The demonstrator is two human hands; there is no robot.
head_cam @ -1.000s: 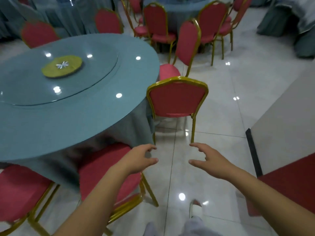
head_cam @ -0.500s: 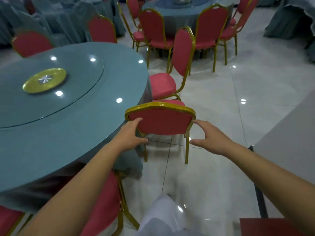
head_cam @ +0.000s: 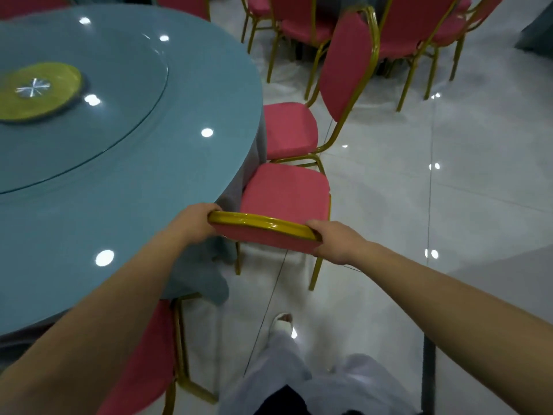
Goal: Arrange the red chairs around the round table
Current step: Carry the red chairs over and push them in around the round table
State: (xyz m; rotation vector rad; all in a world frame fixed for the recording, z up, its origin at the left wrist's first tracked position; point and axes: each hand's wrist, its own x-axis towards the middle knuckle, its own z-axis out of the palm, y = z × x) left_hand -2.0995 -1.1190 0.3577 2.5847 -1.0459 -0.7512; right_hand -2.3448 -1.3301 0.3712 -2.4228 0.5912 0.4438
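Observation:
A red chair (head_cam: 284, 191) with a gold frame stands right in front of me at the edge of the round table (head_cam: 125, 163), which wears a blue-grey cloth. My left hand (head_cam: 194, 224) grips the left end of its gold top rail and my right hand (head_cam: 335, 241) grips the right end. Its seat points away from me, alongside the hanging cloth. A second red chair (head_cam: 344, 67) stands just beyond it, seat toward the table. A third red chair (head_cam: 149, 354) is tucked under the table by my left arm.
A glass turntable with a yellow-green centre disc (head_cam: 39, 89) sits on the table. More red chairs (head_cam: 413, 25) ring another table at the back. White glossy floor tiles (head_cam: 434, 205) stretch to the right. My legs and foot (head_cam: 282, 322) are below the held chair.
I have stepped closer and my view has tilted down. Both hands have closed fully around the ends of the chair's top rail, which they were only touching half a second ago.

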